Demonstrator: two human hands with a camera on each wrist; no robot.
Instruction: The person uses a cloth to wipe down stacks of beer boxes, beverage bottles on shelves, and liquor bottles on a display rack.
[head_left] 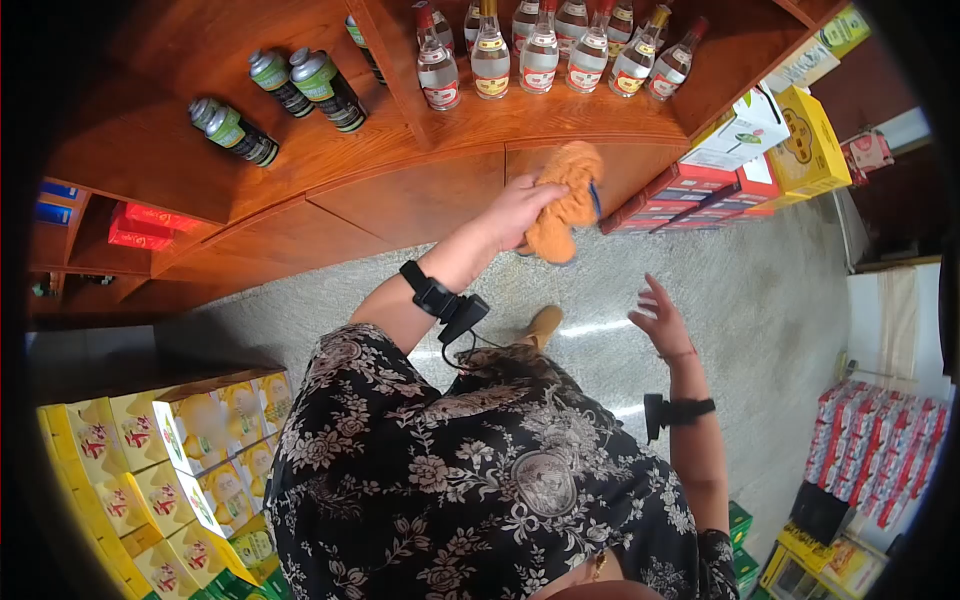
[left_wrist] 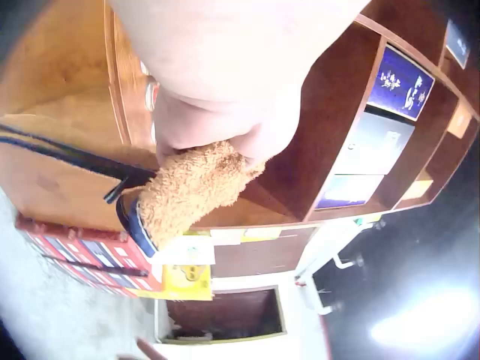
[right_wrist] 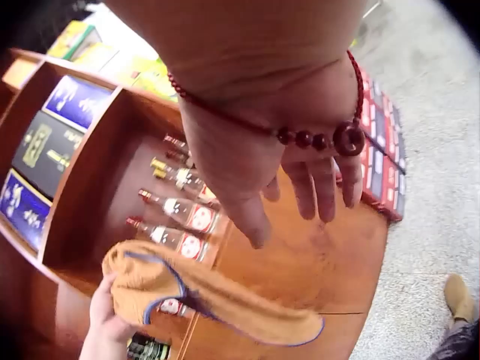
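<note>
My left hand (head_left: 520,210) grips a bunched orange cleaning cloth (head_left: 568,200) with dark blue edging, close to the front of the curved wooden counter (head_left: 400,200). In the left wrist view the fluffy cloth (left_wrist: 199,191) hangs out past the fingers, most of which are hidden. The right wrist view shows the cloth (right_wrist: 247,296) drooping in a long flap from that hand. My right hand (head_left: 662,318), wearing a red beaded bracelet (right_wrist: 304,139), is held over the floor apart from the cloth. Its fingers are relaxed with nothing in them.
Clear glass bottles (head_left: 540,60) line the shelf above the counter, with several green-topped cans (head_left: 325,85) left of them. Red boxes (head_left: 690,190) and a yellow box (head_left: 805,140) are stacked at its right end. Yellow cartons (head_left: 150,480) stand low on the left, and red-and-white packs (head_left: 875,450) at right.
</note>
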